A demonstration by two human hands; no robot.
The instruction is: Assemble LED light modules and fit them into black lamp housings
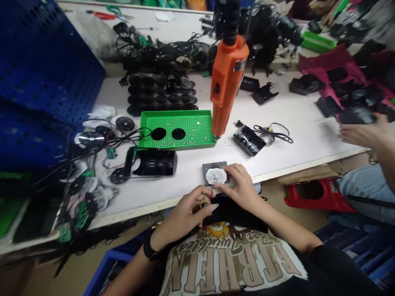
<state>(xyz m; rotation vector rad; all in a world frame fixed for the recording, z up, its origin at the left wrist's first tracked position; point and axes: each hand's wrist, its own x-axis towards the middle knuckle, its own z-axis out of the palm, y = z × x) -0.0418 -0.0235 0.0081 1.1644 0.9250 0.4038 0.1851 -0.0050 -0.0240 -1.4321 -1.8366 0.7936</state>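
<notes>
My left hand (182,218), with a black band on its wrist, is pinching a small electronic part (200,204) with a red wire (211,193) at the table's front edge. My right hand (239,187) grips the near edge of a grey square plate (215,167) that carries a white disc (215,176). The fingers of both hands nearly meet just in front of the plate. The hands and the blur hide most of the small part's shape.
An orange electric screwdriver (228,84) hangs above a green perforated tray (197,131). Black housings (156,162), wires and discs cover the white workbench (293,154). A blue pegboard (46,74) stands at left. A co-worker's hand (361,135) reaches in at right.
</notes>
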